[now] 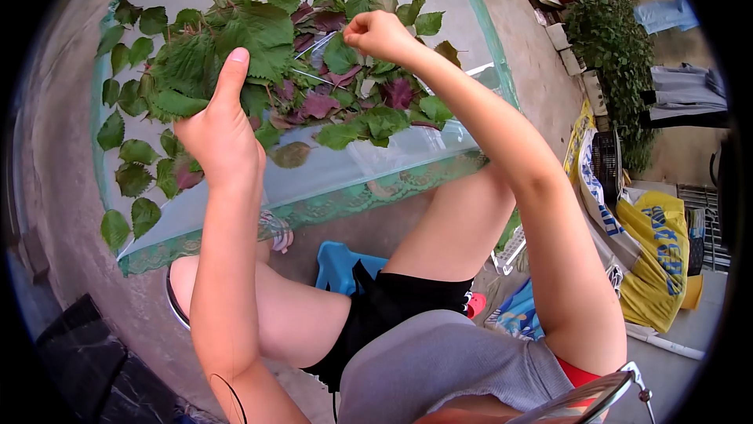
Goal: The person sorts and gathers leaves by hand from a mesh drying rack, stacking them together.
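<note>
My left hand grips a thick bunch of green perilla leaves, the thumb pressed on top and the other fingers mostly hidden. To the right of the bunch, my right hand is closed in a pinch above the loose leaves; what lies between the fingertips, if anything, is hidden. Close to it, thin whitish strips lie among green and purple leaves. All of this is over a pale mesh sheet with a green lace border. Single leaves are spread along its left side.
Under the sheet's near edge are my bare legs and a blue plastic stool. Yellow sacks and a black crate stand at the right. Behind them grow leafy plants, with clothes hanging beside them.
</note>
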A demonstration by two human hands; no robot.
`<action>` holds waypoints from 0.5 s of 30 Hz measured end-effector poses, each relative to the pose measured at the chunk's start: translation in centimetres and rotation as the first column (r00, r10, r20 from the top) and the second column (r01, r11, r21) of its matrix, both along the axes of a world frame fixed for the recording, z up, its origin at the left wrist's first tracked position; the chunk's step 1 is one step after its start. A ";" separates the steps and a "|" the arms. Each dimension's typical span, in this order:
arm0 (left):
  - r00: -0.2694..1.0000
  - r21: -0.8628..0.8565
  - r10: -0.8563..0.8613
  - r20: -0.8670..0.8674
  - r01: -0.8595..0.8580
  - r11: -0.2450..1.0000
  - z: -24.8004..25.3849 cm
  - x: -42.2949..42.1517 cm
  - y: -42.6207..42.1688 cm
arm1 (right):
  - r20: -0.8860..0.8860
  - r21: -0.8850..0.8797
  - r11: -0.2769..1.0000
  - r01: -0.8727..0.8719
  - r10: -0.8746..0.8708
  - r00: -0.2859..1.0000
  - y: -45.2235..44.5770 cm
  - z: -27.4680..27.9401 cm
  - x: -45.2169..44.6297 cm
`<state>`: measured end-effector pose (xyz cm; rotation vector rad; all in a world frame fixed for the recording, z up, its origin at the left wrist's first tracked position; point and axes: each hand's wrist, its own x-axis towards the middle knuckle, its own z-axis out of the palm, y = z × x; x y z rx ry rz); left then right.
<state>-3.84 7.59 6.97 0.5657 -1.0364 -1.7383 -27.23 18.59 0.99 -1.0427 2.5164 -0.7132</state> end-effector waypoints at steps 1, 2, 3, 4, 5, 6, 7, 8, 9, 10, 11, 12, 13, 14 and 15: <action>1.000 0.009 0.017 0.006 -0.017 1.000 0.0 -0.1 -0.1 | -0.050 0.079 0.997 0.007 -0.003 0.999 -0.2 -2.1 -0.8; 1.000 0.009 0.023 0.005 -0.023 1.000 -0.1 -0.2 -0.2 | -0.100 0.158 0.987 0.018 -0.003 0.995 -0.6 -3.3 -0.9; 1.000 0.013 0.026 -0.002 -0.026 1.000 -0.2 -0.3 -0.3 | -0.101 0.158 0.987 0.012 0.004 0.995 -0.9 -4.5 -1.0; 1.000 0.015 0.028 -0.008 -0.028 0.999 -0.2 -0.3 -0.3 | -0.170 0.281 0.956 0.081 -0.033 0.985 -1.3 -5.0 -0.6; 0.999 0.014 0.032 -0.008 -0.032 0.999 -0.2 -0.4 -0.4 | -0.244 0.392 0.906 0.157 -0.062 0.968 -1.6 -5.4 -0.3; 1.000 0.017 0.031 -0.004 -0.031 0.999 -0.2 -0.4 -0.5 | -0.243 0.391 0.908 0.152 -0.058 0.968 -2.0 -5.6 -0.3; 1.000 0.021 0.029 0.001 -0.029 0.999 -0.2 -0.4 -0.6 | -0.179 0.457 0.872 0.178 -0.106 0.978 -2.4 -5.7 -0.2; 0.999 0.022 0.033 0.003 -0.033 0.999 -0.2 -0.3 -0.8 | -0.118 0.524 0.829 0.197 -0.158 0.980 -2.7 -5.8 -0.1; 1.000 0.037 0.026 -0.009 -0.025 0.999 -0.2 -0.3 -0.9 | -0.144 0.489 0.835 0.253 -0.208 0.967 -2.9 -6.9 -0.4; 1.000 0.052 0.019 -0.022 -0.018 0.999 -0.2 -0.3 -1.1 | -0.143 0.490 0.836 0.247 -0.203 0.969 -3.0 -7.5 -0.6; 1.000 0.052 0.023 -0.020 -0.022 0.998 -0.1 -0.2 -1.3 | -0.157 0.419 0.860 0.290 -0.246 0.956 -3.0 -8.0 -0.9; 0.999 0.046 0.029 -0.013 -0.029 0.999 0.1 -0.2 -1.4 | -0.168 0.344 0.878 0.334 -0.292 0.942 -2.9 -8.5 -1.3; 0.999 0.043 0.036 -0.006 -0.035 0.998 0.1 -0.2 -1.5 | -0.169 0.347 0.878 0.331 -0.288 0.943 -3.0 -8.1 -1.4; 0.999 0.047 0.039 -0.007 -0.038 0.998 0.2 -0.2 -1.5 | -0.130 0.308 0.906 0.289 -0.261 0.956 -2.8 -7.5 -1.7; 0.999 0.048 0.039 -0.014 -0.038 0.998 0.2 -0.2 -1.5 | -0.094 0.267 0.931 0.250 -0.233 0.968 -2.7 -6.9 -1.9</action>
